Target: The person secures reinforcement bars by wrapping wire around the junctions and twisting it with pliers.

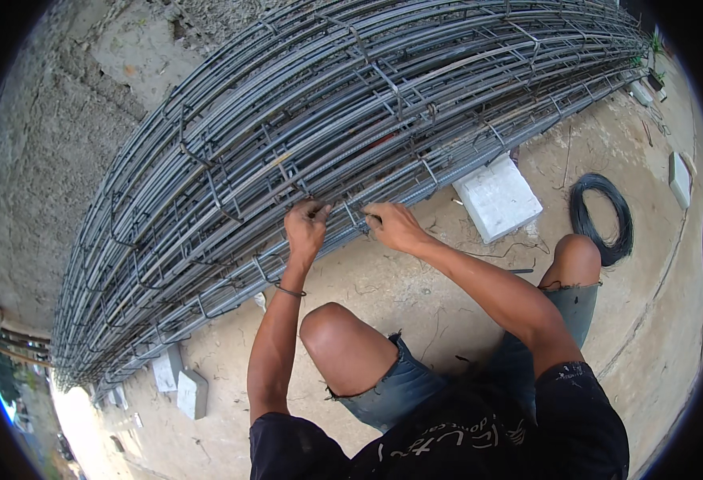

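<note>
Long stacked cages of steel rebar [351,88], with square stirrups across the rods, curve through the upper view. My left hand [307,224] is at the cages' near side, its fingers curled around something I cannot make out. A dark band [290,292] circles that wrist. A short way to its right, my right hand [393,228] is at the lowest near rods, with bent fingers closed on something too small to name. Its fingertips are beside a stirrup and partly hidden. The two hands are apart.
A white block [495,204] sits against the cages on the right, near a coil of black wire [622,232]. More blocks [191,394] lie at lower left. My bent knees [343,348] are on the near side, over a concrete floor [643,336]. Rough grey ground [55,160] lies beyond.
</note>
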A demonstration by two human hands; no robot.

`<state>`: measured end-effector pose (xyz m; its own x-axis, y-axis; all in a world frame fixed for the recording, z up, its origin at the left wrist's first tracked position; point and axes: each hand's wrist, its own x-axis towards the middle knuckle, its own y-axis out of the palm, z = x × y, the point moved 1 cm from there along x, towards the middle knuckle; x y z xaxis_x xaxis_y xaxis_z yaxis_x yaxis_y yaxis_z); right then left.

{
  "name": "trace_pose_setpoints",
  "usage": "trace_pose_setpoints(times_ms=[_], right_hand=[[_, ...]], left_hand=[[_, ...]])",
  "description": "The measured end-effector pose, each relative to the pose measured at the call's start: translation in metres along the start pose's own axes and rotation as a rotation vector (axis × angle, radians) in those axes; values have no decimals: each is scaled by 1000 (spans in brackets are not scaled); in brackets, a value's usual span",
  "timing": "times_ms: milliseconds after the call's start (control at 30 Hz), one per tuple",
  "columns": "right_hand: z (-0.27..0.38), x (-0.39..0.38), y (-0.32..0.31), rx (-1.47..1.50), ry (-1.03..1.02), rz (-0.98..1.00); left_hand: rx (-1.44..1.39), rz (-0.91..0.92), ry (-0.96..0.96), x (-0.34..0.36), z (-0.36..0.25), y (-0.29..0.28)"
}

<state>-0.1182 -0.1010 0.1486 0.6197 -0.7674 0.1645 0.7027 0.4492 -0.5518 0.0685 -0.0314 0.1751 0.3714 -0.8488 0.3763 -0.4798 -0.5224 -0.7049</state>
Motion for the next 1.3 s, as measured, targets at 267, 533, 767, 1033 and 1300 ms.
trace_pose_setpoints(times_ms=[267,533,767,1033,1300], right_hand=[[20,5,13,-106,-90,13],[21,14,12,-268,-155,-36],[19,20,2,-291,-203,19],[13,19,1,-245,-201,33],[11,20,7,-231,-154,7]], left_hand=[[392,-81,437,-24,-7,-4],[445,38,357,-24,-4,-1],[282,76,327,-22,-15,5],[115,256,182,-20,-19,4],[-287,205,-289,-17,-25,-1]])
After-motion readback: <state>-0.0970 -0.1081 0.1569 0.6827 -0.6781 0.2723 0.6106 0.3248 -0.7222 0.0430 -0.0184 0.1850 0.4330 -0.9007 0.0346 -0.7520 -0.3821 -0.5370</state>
